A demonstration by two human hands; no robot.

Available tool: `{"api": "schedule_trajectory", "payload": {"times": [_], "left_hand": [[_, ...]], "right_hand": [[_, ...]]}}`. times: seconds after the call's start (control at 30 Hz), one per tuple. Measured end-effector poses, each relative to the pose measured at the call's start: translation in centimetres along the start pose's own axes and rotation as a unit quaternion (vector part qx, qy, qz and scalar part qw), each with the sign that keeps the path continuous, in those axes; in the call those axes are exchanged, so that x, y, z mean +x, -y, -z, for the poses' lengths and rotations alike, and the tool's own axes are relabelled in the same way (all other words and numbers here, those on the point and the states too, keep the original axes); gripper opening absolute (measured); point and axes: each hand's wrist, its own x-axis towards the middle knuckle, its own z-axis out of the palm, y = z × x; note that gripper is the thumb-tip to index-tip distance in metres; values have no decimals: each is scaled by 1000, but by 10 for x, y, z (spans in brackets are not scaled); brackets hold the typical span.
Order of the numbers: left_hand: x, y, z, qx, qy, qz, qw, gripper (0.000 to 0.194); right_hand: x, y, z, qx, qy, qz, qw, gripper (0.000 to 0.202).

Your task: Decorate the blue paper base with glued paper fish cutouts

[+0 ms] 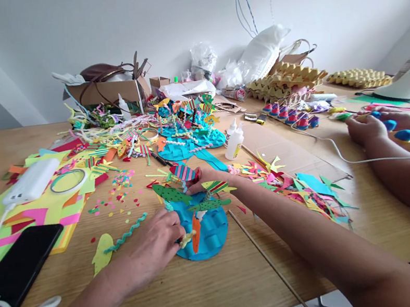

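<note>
A round blue paper base lies on the table in front of me, with paper fish standing on it on twisted pipe cleaners. My left hand rests at the base's left edge with fingers curled; what they grip is hidden. Beside its fingertips are a pale yellow pipe cleaner and an orange paper fish. At the far side of the base, my right hand pinches a red striped paper fish. Green dotted fish stand between the hands. A yellow fish on a turquoise pipe cleaner lies to the left.
A finished-looking blue piece stands farther back, near glue bottles. Paper scraps lie right, a thin stick nearer me. A phone and white power bank sit left. Another person's hands hold a painted egg-carton strip.
</note>
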Motion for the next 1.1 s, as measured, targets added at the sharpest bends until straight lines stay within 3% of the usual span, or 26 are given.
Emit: {"api": "schedule_trajectory", "payload": {"times": [0.1,0.3,0.57,0.93,1.1], "left_hand": [[0,-2,2,8,12,11,1000,7],[2,-4,-1,9,-21,12,1000,21],[-2,-1,-4,-23,-35,28,999,5],[3,-11,2,28,-23,36,999,14],[4,-16,4,16,-14,52,998,16]], "right_hand": [[-1,3,0,0,0,-8,1000,21],[-4,7,-1,0,-5,-24,1000,23],[-2,4,0,5,-6,-12,1000,23],[-3,7,-1,-13,-16,-36,999,24],[-1,3,0,0,-4,-10,1000,21]]}}
